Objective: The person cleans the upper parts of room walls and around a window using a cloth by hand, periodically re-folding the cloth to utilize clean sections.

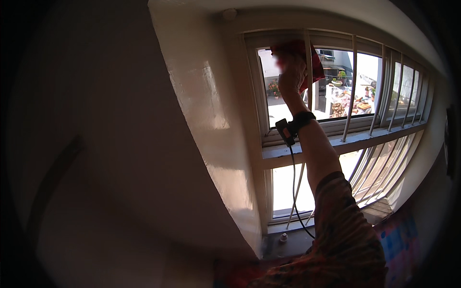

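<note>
My right hand (pixel 292 73) is raised to the upper window, blurred around the fingers, and grips a red cloth (pixel 317 68). The cloth lies against or close to the upper left of the window pane (pixel 335 99); actual contact cannot be made out. A white vertical bar (pixel 308 77) crosses in front of part of the cloth, and my hand reaches in to the left of it. On my wrist sits a black strap with a small box (pixel 285 132), from which a black cable (pixel 294 180) hangs. My left hand is out of view.
Several white bars (pixel 350 93) stand in front of the panes. A ledge (pixel 381 134) divides upper and lower windows. A small bottle (pixel 283 237) stands on the lower sill (pixel 266 248). The glossy reveal wall (pixel 201 93) rises to the left. Potted plants (pixel 337 82) show outside.
</note>
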A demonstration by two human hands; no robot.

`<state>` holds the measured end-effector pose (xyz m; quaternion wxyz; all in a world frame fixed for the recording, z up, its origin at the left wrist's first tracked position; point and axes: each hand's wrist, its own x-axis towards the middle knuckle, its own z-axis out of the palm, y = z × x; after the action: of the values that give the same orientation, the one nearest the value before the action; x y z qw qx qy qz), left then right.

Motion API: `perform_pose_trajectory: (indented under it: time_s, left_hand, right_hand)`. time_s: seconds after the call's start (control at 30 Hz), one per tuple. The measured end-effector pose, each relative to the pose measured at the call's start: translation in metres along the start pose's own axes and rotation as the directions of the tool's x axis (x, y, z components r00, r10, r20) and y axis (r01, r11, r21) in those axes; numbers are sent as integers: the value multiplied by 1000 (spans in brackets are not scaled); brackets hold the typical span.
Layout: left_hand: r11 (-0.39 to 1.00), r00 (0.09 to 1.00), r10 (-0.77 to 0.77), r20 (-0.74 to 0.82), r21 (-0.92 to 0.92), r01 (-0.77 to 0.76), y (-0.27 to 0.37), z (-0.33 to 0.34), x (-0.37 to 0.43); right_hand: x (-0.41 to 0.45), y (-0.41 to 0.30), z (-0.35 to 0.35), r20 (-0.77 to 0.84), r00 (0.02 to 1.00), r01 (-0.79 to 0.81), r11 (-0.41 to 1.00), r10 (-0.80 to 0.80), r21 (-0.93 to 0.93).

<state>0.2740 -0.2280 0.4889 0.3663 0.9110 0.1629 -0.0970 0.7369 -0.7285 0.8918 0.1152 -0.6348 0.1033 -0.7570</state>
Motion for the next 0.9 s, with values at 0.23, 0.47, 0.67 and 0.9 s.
perform_pose_trajectory:
  time_s: [0.23, 0.47, 0.67, 0.9]
  left_hand:
    - [999, 999, -39, 1, 5, 39, -4, -3, -13]
    - [999, 999, -35, 12, -3, 35, -3, -5, -22]
    - [998, 998, -60, 18, -19, 60, -14, -7, -40]
    - [995, 996, -86, -12, -51, 85, -63, 11, -49]
  right_hand:
    - [1, -25, -3, 338, 934, 128, 992, -113, -23]
    - [-30, -25, -37, 464, 875, 40, 974, -142, 223]
    - [-86, 4, -44, 747, 636, 223, 973, -195, 63]
    - [-135, 31, -72, 838, 503, 336, 941, -213, 38]
